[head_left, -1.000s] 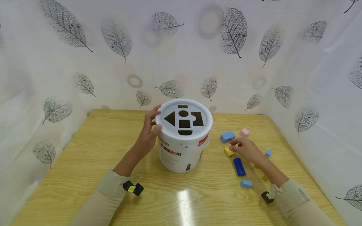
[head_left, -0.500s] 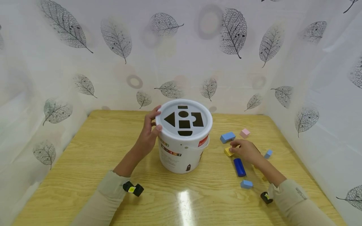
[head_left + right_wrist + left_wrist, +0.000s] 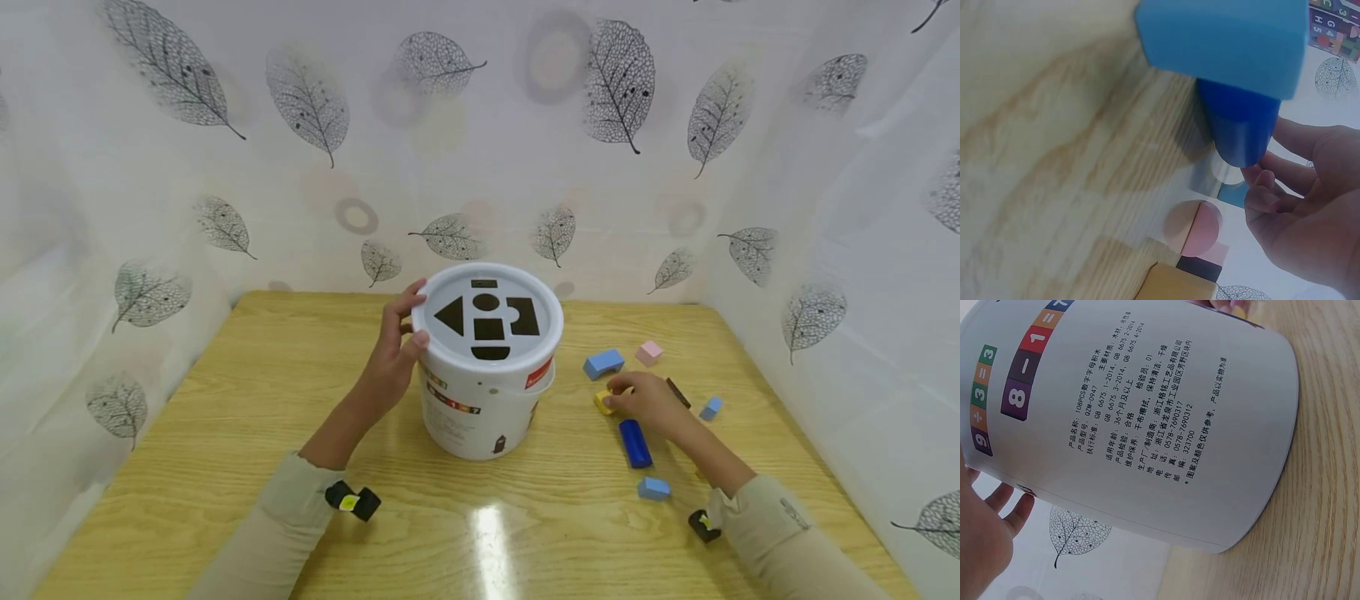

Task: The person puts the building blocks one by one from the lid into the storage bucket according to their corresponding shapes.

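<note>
A white toy bucket (image 3: 468, 417) stands upright on the table, its lid (image 3: 553, 321) cut with several shaped holes. At the left edge of that lid, my left hand (image 3: 392, 354) grips the rim, thumb toward the front and fingers behind. To the right of the bucket, my right hand (image 3: 654, 403) pinches a small yellow block (image 3: 602, 403) at table level. Just in front of that hand lies a dark blue cylinder (image 3: 635, 443). In the right wrist view, the cylinder (image 3: 1239, 125) hides the fingertips in part, and the yellow block is out of sight behind it.
Behind the right hand are a light blue arched block (image 3: 603, 363) and a pink block (image 3: 649, 352). A dark brown piece (image 3: 678, 392) and a light blue block (image 3: 711, 408) lie right of it. Another light blue block (image 3: 653, 488) sits nearer the front. A leaf-patterned curtain (image 3: 487, 167) encloses the table.
My right hand has come down slightly and its fingers have closed on the yellow block. More of the dark brown piece shows behind it. The left hand and bucket stay put.
</note>
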Motion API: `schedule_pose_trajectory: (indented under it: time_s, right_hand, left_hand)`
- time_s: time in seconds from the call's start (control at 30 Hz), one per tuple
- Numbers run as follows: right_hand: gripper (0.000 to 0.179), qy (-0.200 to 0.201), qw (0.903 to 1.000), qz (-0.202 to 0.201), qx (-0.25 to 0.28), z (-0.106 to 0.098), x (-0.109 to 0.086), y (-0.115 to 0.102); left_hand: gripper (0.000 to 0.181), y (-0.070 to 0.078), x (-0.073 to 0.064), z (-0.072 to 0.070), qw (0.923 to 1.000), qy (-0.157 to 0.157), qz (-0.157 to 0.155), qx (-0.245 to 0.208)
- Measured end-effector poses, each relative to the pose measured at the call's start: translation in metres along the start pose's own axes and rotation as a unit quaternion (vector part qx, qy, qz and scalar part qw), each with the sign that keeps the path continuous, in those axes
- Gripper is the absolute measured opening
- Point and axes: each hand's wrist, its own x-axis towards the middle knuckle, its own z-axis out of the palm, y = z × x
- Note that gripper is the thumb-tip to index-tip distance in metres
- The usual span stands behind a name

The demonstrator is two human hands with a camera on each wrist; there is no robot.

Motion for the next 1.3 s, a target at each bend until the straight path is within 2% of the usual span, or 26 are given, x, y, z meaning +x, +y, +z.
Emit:
schedule_pose_trajectory:
  time_s: [0.47, 0.7, 0.9, 1.07, 1.3]
  right_hand:
    - [0.045, -0.029, 0.9994, 0.020, -0.007, 0.0036, -0.0023, -0.0054]
    - [0.041, -0.019, 0.9997, 0.010, -0.006, 0.0035, -0.0041, -0.0048]
    - [0.033, 0.007, 0.9999, -0.013, -0.009, 0.0034, -0.0043, -0.0020]
    - [0.033, 0.013, 0.9994, -0.030, -0.013, 0.0054, -0.0057, 0.0001]
    - [0.039, 0.002, 0.9999, -0.014, 0.004, 0.0077, -0.0087, 0.0016]
  left_hand:
    - [0.050, -0.0012, 0.0004, 0.0012, 1.0000, -0.004, 0.000, -0.001]
    - [0.050, 0.0005, 0.0017, 0.0011, 1.0000, -0.004, 0.001, -0.003]
    - [0.050, 0.0009, 0.0021, 0.0002, 1.0000, -0.002, 0.004, 0.003]
    - [0.050, 0.0002, 0.0023, -0.0008, 1.0000, -0.003, 0.006, 0.003]
    - [0.050, 0.0008, 0.0004, -0.0010, 0.9999, -0.007, -0.009, -0.004]
